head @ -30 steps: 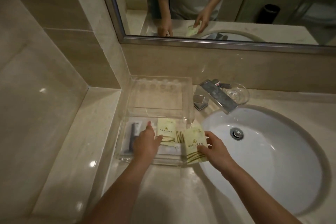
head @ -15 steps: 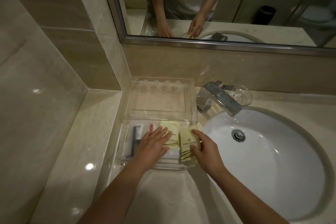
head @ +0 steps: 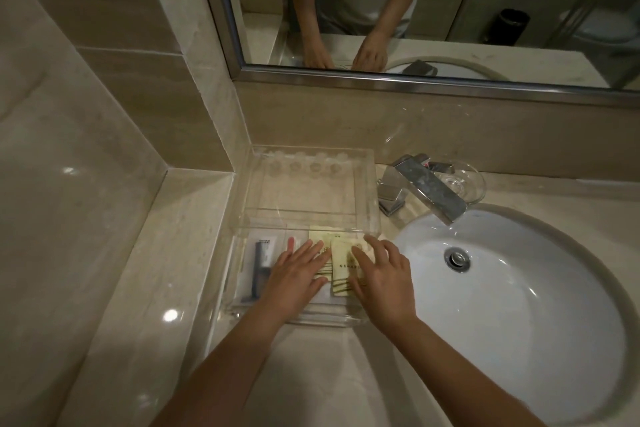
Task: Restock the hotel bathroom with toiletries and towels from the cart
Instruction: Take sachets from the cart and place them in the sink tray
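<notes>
Counter point(head: 311, 374): beige stone, carrying tray and basin.
Left hand point(head: 294, 282): palm down in the tray's front compartment; fingers point(head: 313, 250) straight, slightly spread, resting on the yellow packets.
Right hand point(head: 384, 284): flat, fingers point(head: 377, 246) straight and spread, gripping nothing, pressing the same packets from the right.
Yellow packets point(head: 341, 270): overlapping, lying flat between and under both hands.
Dark packet point(head: 261, 263): same compartment, just left of the left hand.
Tray point(head: 311, 320): clear acrylic, beside the basin.
Basin point(head: 519, 305): white, right of tray.
Faucet point(head: 429, 191): chrome, behind basin.
Mirror point(head: 450, 10): reflects both hands.
</notes>
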